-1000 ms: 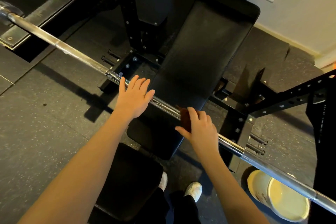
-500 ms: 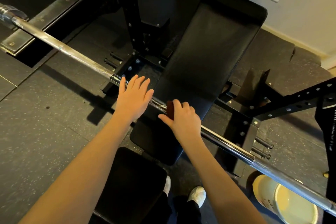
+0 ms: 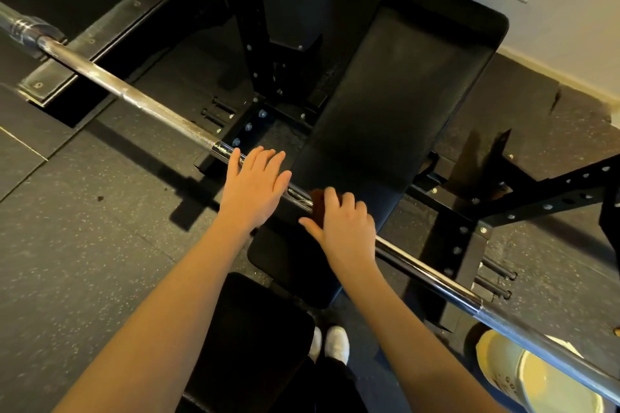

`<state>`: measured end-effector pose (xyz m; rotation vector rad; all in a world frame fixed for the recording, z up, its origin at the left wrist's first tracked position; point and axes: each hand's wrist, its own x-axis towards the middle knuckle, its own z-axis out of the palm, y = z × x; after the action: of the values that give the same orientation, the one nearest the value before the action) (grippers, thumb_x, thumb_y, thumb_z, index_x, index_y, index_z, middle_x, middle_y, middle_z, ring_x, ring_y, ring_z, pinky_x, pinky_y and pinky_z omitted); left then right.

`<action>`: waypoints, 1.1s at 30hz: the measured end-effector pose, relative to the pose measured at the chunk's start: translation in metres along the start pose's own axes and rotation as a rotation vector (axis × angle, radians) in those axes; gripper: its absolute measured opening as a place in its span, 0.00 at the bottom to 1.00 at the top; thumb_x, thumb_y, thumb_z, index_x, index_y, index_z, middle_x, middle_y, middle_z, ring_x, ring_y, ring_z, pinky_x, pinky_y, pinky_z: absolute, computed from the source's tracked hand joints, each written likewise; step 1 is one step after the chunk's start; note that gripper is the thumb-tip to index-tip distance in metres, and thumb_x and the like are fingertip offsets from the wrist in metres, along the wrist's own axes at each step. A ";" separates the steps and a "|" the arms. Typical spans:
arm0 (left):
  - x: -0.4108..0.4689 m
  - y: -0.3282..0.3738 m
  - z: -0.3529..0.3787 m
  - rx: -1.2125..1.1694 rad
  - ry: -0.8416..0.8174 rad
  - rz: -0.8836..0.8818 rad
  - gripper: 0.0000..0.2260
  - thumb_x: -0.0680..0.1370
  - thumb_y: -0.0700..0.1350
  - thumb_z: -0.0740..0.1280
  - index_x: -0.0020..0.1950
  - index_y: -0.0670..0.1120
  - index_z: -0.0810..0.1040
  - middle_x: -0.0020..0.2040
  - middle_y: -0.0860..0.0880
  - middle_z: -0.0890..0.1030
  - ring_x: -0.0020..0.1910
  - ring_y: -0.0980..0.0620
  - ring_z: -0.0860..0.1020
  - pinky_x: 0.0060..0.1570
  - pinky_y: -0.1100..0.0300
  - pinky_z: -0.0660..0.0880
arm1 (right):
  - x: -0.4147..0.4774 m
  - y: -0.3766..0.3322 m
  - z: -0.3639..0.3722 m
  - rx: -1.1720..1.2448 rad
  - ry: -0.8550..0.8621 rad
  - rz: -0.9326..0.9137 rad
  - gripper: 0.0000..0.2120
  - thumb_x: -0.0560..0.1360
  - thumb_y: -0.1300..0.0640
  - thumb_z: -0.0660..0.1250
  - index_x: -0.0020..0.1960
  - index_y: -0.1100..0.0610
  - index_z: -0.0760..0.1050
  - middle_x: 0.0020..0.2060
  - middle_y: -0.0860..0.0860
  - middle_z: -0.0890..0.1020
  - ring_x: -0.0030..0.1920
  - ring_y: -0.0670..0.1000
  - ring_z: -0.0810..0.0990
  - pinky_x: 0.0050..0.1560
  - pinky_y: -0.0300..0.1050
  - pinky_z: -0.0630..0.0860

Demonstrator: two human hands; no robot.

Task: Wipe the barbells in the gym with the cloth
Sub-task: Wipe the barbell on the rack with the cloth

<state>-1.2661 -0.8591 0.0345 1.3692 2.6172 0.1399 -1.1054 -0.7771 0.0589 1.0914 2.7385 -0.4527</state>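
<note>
Barbell spans the frame from upper left to lower right, crossing over a black bench. Left hand lies flat on it, fingers straight, at centre. Right hand, just beside, curls over the barbell and grips a dark cloth, perhaps brown, mostly hidden beneath.

Black bench between rack posts; pale bucket on floor, lower right.

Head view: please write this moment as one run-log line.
left hand: rests flat on barbell | right hand: holds brown cloth against barbell
</note>
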 end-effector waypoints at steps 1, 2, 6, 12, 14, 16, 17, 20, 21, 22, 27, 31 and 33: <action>0.000 0.000 -0.001 0.007 -0.007 -0.002 0.34 0.78 0.59 0.36 0.77 0.47 0.63 0.74 0.48 0.67 0.76 0.49 0.58 0.75 0.47 0.42 | 0.000 0.001 0.000 0.012 -0.012 -0.027 0.34 0.76 0.33 0.59 0.74 0.53 0.59 0.66 0.55 0.71 0.63 0.56 0.73 0.58 0.48 0.73; 0.001 0.001 -0.001 0.015 -0.012 -0.001 0.34 0.77 0.59 0.36 0.77 0.48 0.63 0.74 0.48 0.67 0.76 0.49 0.58 0.75 0.47 0.42 | -0.004 0.007 -0.001 0.022 -0.038 -0.036 0.34 0.76 0.33 0.59 0.74 0.52 0.58 0.66 0.55 0.70 0.63 0.55 0.72 0.58 0.48 0.73; 0.000 0.002 -0.004 0.000 -0.029 -0.025 0.25 0.83 0.55 0.45 0.76 0.49 0.64 0.74 0.50 0.66 0.77 0.51 0.57 0.74 0.49 0.40 | -0.038 0.048 -0.003 0.015 -0.057 -0.019 0.36 0.76 0.33 0.60 0.76 0.50 0.55 0.69 0.54 0.67 0.67 0.55 0.69 0.65 0.49 0.70; 0.001 0.006 -0.010 0.034 -0.075 -0.030 0.24 0.83 0.54 0.44 0.77 0.49 0.61 0.76 0.50 0.63 0.78 0.51 0.54 0.75 0.47 0.40 | 0.000 0.021 -0.008 0.091 -0.143 -0.090 0.37 0.78 0.39 0.62 0.78 0.51 0.48 0.70 0.56 0.65 0.66 0.57 0.71 0.61 0.50 0.73; 0.003 0.007 -0.013 0.070 -0.107 -0.017 0.24 0.83 0.53 0.44 0.78 0.49 0.59 0.77 0.50 0.62 0.78 0.51 0.52 0.75 0.47 0.39 | 0.020 -0.005 -0.005 0.077 -0.106 -0.130 0.34 0.78 0.39 0.62 0.76 0.52 0.53 0.68 0.57 0.68 0.63 0.58 0.73 0.57 0.50 0.75; 0.005 0.008 -0.015 0.093 -0.129 0.002 0.21 0.84 0.51 0.48 0.78 0.50 0.59 0.77 0.50 0.60 0.78 0.50 0.51 0.74 0.46 0.38 | 0.023 -0.012 -0.004 0.057 -0.097 -0.160 0.33 0.78 0.39 0.62 0.75 0.52 0.55 0.66 0.57 0.69 0.62 0.57 0.73 0.56 0.49 0.75; 0.005 0.008 -0.015 0.108 -0.135 0.018 0.21 0.85 0.49 0.51 0.78 0.50 0.59 0.77 0.50 0.60 0.78 0.49 0.51 0.74 0.46 0.37 | 0.017 -0.006 -0.005 0.053 -0.105 -0.167 0.33 0.78 0.38 0.62 0.75 0.51 0.55 0.66 0.56 0.69 0.62 0.57 0.73 0.56 0.49 0.75; 0.005 0.008 -0.015 0.102 -0.121 0.021 0.20 0.85 0.48 0.53 0.77 0.50 0.61 0.77 0.51 0.60 0.78 0.49 0.51 0.74 0.45 0.37 | -0.015 0.038 -0.008 0.066 -0.105 -0.115 0.32 0.77 0.37 0.62 0.74 0.49 0.56 0.66 0.54 0.68 0.63 0.54 0.72 0.57 0.46 0.74; 0.006 0.007 -0.015 0.060 -0.118 -0.013 0.20 0.85 0.49 0.50 0.78 0.50 0.60 0.77 0.51 0.60 0.78 0.50 0.51 0.74 0.46 0.36 | -0.025 0.050 -0.009 0.075 -0.107 -0.078 0.31 0.77 0.36 0.61 0.73 0.48 0.57 0.66 0.53 0.68 0.63 0.53 0.71 0.58 0.46 0.74; 0.006 0.006 -0.015 0.017 -0.115 -0.045 0.21 0.85 0.50 0.49 0.78 0.51 0.60 0.77 0.52 0.61 0.78 0.51 0.51 0.74 0.47 0.36 | -0.031 0.057 -0.009 0.074 -0.112 -0.045 0.30 0.77 0.36 0.61 0.73 0.48 0.58 0.66 0.52 0.68 0.64 0.53 0.71 0.59 0.46 0.74; 0.006 0.004 -0.012 0.059 -0.128 0.010 0.21 0.85 0.49 0.49 0.78 0.51 0.58 0.77 0.52 0.60 0.78 0.51 0.50 0.74 0.48 0.36 | -0.004 0.022 -0.008 0.087 -0.118 -0.042 0.27 0.77 0.38 0.62 0.70 0.52 0.62 0.64 0.54 0.71 0.61 0.54 0.73 0.56 0.46 0.74; 0.014 -0.018 -0.018 0.067 -0.177 -0.121 0.23 0.84 0.52 0.48 0.80 0.50 0.53 0.80 0.51 0.52 0.79 0.50 0.43 0.74 0.45 0.38 | 0.025 -0.009 -0.009 0.132 -0.146 -0.096 0.27 0.78 0.40 0.62 0.70 0.53 0.63 0.63 0.55 0.72 0.60 0.55 0.74 0.54 0.47 0.75; 0.014 -0.032 -0.021 0.122 -0.205 -0.197 0.25 0.83 0.53 0.47 0.80 0.50 0.53 0.80 0.50 0.47 0.78 0.49 0.40 0.75 0.40 0.39 | 0.019 0.000 -0.012 0.165 -0.173 -0.106 0.29 0.77 0.38 0.63 0.71 0.52 0.61 0.63 0.54 0.71 0.60 0.54 0.73 0.53 0.46 0.73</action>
<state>-1.3041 -0.8660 0.0481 1.0860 2.6020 -0.1808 -1.1196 -0.7610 0.0654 0.8962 2.6520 -0.7621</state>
